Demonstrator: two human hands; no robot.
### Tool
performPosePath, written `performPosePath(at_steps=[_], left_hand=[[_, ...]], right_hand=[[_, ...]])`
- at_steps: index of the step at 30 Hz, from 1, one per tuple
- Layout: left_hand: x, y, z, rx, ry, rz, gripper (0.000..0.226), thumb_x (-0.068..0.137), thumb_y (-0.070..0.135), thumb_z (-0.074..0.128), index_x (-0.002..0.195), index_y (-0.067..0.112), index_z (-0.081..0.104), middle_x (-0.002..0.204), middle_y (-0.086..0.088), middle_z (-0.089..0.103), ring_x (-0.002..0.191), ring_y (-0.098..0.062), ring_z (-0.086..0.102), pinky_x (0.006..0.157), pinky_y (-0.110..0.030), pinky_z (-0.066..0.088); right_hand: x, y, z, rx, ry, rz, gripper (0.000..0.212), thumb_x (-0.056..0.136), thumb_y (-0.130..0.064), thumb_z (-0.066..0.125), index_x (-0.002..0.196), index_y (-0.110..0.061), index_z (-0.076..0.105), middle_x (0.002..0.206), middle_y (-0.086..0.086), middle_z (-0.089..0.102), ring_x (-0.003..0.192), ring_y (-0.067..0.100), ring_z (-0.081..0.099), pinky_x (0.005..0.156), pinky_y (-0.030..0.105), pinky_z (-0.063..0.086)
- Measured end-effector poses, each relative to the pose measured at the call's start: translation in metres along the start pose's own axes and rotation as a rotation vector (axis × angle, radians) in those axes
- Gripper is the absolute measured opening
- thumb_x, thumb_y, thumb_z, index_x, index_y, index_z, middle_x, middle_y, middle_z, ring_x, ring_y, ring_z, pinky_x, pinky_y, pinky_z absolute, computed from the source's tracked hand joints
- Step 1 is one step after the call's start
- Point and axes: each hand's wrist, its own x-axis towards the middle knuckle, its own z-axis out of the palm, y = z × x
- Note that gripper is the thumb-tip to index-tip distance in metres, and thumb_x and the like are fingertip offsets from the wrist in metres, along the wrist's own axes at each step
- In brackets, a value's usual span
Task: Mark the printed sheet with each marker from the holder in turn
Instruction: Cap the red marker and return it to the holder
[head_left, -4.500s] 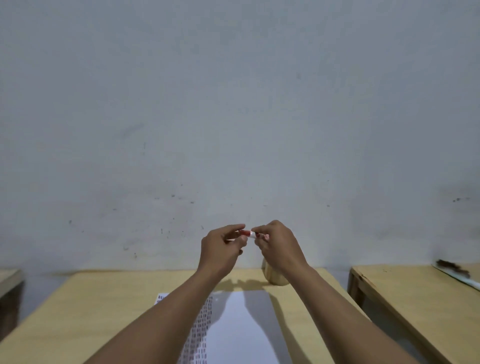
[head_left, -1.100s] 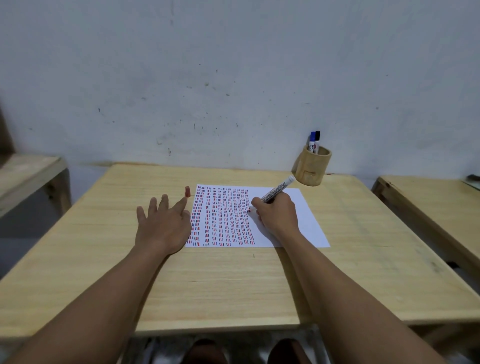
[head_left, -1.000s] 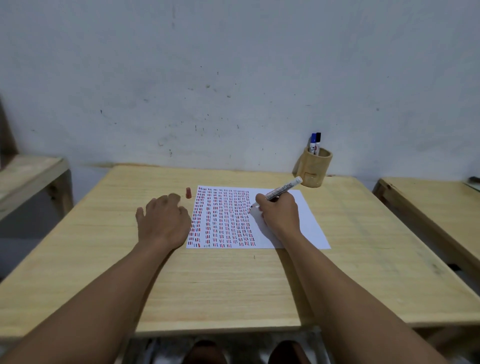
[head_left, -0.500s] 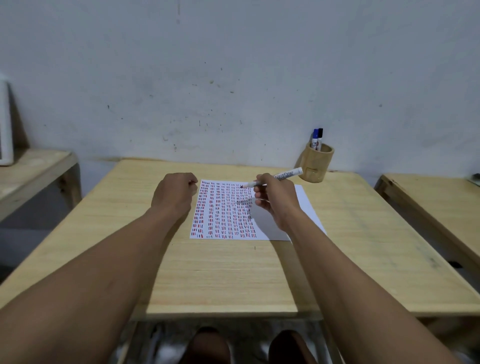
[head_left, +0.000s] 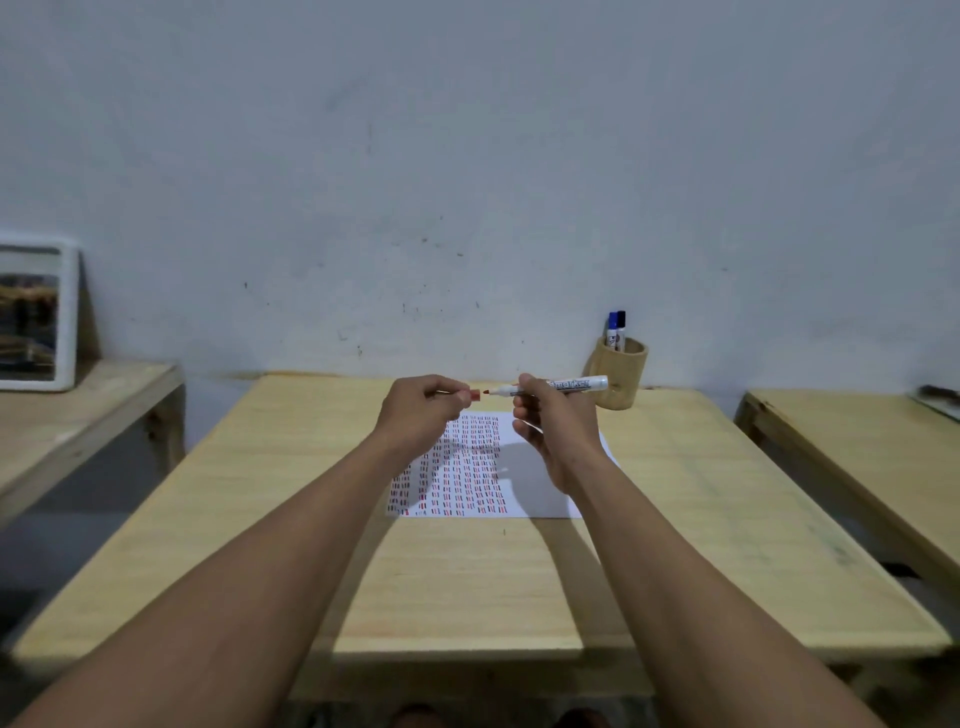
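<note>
Both hands are raised above the printed sheet (head_left: 540, 499), which lies on the wooden table (head_left: 467, 582) and carries rows of red marks. My right hand (head_left: 550, 426) grips a white marker with a red tip (head_left: 566, 386), held level and pointing left. My left hand (head_left: 421, 415) pinches the red cap (head_left: 475, 395), whose mouth faces the tip across a small gap. A round wooden holder (head_left: 621, 371) stands at the table's back right with two markers (head_left: 616, 327) in it, one blue-capped and one black-capped.
A second wooden table (head_left: 852, 467) stands to the right, with a dark object at its far edge. On the left a lower wooden bench (head_left: 78, 415) carries a white-framed picture (head_left: 36, 317) leaning on the wall. My knees show below the table's front edge.
My right hand lifted the marker off the sheet and turned it level. My left hand picked the red cap up from the table and brought it close to the tip.
</note>
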Motion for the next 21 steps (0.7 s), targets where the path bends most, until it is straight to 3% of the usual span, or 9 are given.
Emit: performPosePath(at_steps=[7, 17, 19, 21], left_hand=[[-0.005, 0.018, 0.009, -0.031, -0.104, 0.008, 0.019, 0.096, 0.016, 0.065, 0.11, 0.01, 0.075, 0.101, -0.005, 0.077, 0.083, -0.013, 0.064, 0.07, -0.025, 0.049], [-0.004, 0.028, 0.02, -0.077, -0.12, 0.022, 0.019, 0.098, 0.021, 0.063, 0.108, 0.012, 0.077, 0.1, -0.003, 0.077, 0.093, -0.014, 0.067, 0.079, -0.028, 0.054], [-0.003, 0.03, 0.024, -0.058, -0.109, 0.052, 0.016, 0.098, 0.021, 0.063, 0.104, 0.014, 0.076, 0.097, -0.002, 0.076, 0.093, -0.016, 0.067, 0.078, -0.029, 0.055], [-0.002, 0.031, 0.029, 0.012, -0.07, 0.114, 0.013, 0.097, 0.021, 0.064, 0.097, 0.019, 0.077, 0.095, -0.003, 0.076, 0.092, -0.022, 0.069, 0.078, -0.036, 0.057]], right_hand=[[-0.003, -0.008, -0.006, 0.001, -0.058, 0.012, 0.013, 0.093, -0.017, 0.07, 0.089, -0.005, 0.072, 0.068, 0.003, 0.064, 0.058, 0.009, 0.06, 0.055, 0.021, 0.054], [0.0, -0.014, -0.013, 0.066, -0.047, 0.03, 0.011, 0.091, -0.019, 0.075, 0.088, -0.01, 0.069, 0.073, 0.0, 0.062, 0.064, 0.007, 0.059, 0.058, 0.019, 0.055], [0.002, -0.014, -0.009, 0.127, 0.03, 0.043, 0.014, 0.091, -0.014, 0.075, 0.098, -0.005, 0.068, 0.078, 0.002, 0.064, 0.065, 0.009, 0.062, 0.058, 0.02, 0.056], [0.003, -0.015, -0.004, 0.164, 0.141, 0.017, 0.046, 0.089, -0.009, 0.076, 0.128, 0.004, 0.054, 0.086, 0.007, 0.068, 0.064, 0.01, 0.067, 0.056, 0.021, 0.058]])
